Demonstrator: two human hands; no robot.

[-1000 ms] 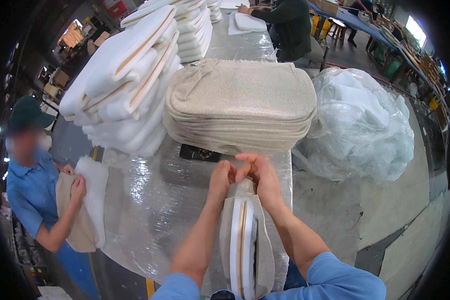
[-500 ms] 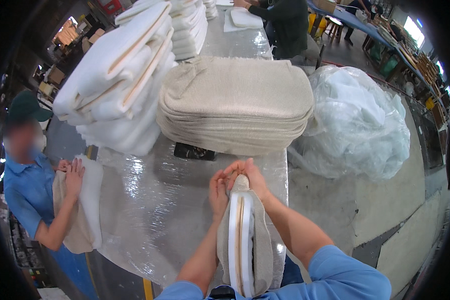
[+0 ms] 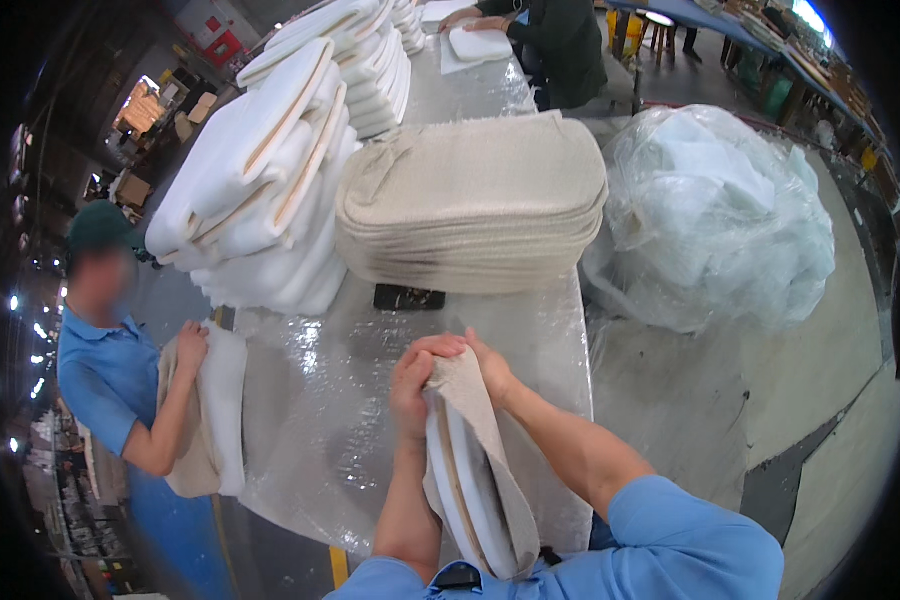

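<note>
A white foam pad (image 3: 457, 470) with a thin tan strip along its edge stands on its side against my body. A beige fabric cover (image 3: 460, 383) wraps around it, and the pad's edge shows through the cover's long gap. My left hand (image 3: 412, 385) is closed over the cover's far left corner, its fingers curled across the top. My right hand (image 3: 490, 368) grips the same far end from the right, close against the left hand. Part of the fingers on both hands is hidden by the fabric and by each other.
Ahead lies a stack of beige covers (image 3: 480, 175), with a dark flat object (image 3: 408, 297) before it. White pads (image 3: 260, 150) pile up left, and a plastic-wrapped bundle (image 3: 715, 225) stands right. A co-worker (image 3: 110, 370) handles a cover at left; another person (image 3: 570, 50) works farther back.
My fingers have closed tighter around the cover's far end, and the cover's right side is now drawn farther over the pad. The pad tilts more, its far end to the left.
</note>
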